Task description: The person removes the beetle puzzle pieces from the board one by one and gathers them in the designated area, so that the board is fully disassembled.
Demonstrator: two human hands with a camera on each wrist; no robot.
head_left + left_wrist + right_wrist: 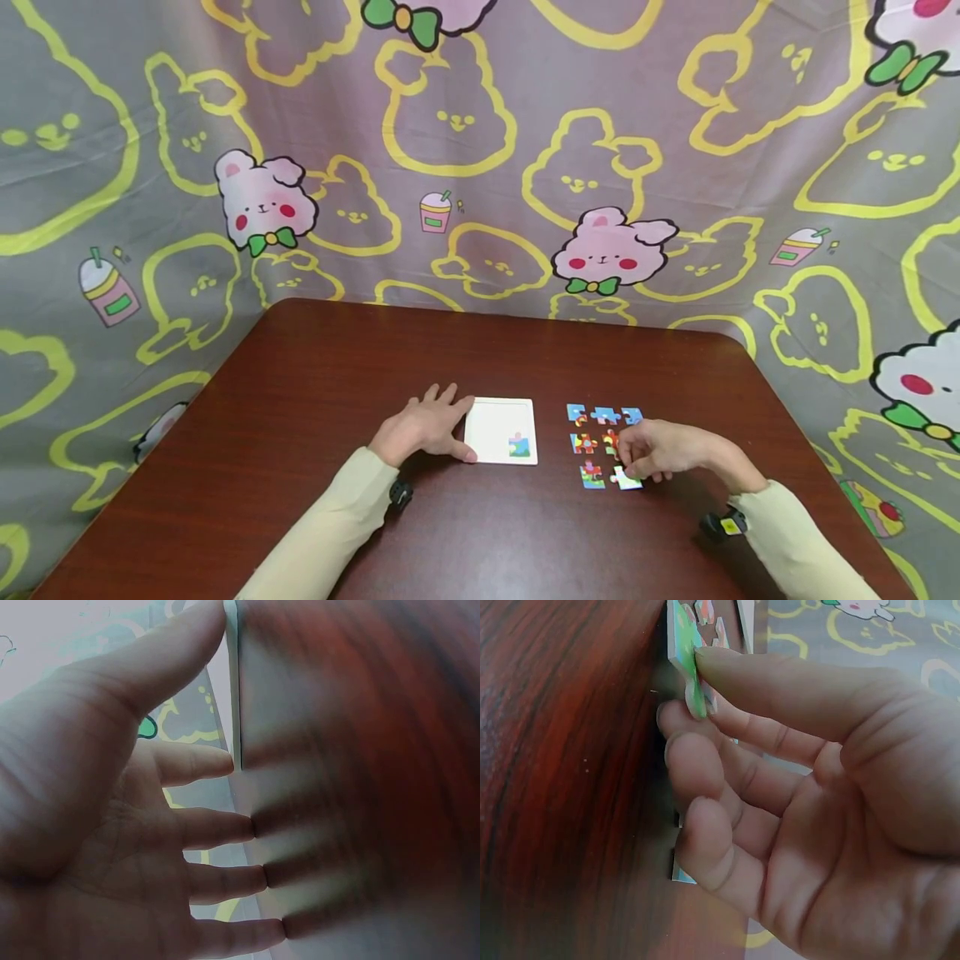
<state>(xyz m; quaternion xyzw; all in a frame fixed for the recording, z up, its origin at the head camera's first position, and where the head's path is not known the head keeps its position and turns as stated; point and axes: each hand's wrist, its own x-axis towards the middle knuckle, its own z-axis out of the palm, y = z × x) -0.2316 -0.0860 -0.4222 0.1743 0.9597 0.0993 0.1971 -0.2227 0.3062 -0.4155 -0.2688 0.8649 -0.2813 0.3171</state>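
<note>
My left hand (423,427) lies with spread, straight fingers at the left side of a white square puzzle tray (489,429). Its thumb and index fingertip are right at the tray's edge, and the other fingertips meet the tabletop in the left wrist view. One puzzle piece (519,447) sits in the tray's near right corner. At the right, my right hand (666,447) pinches a green jigsaw piece (686,664) between thumb and index finger, low over the table; its other fingers curl loosely below. The index fingertip is partly hidden behind that piece.
Several loose colourful pieces, such as a blue one (605,415) and a red and green one (592,475), lie in rough rows right of the tray. The brown table (360,358) ends at a patterned cloth backdrop (480,208) on the far side.
</note>
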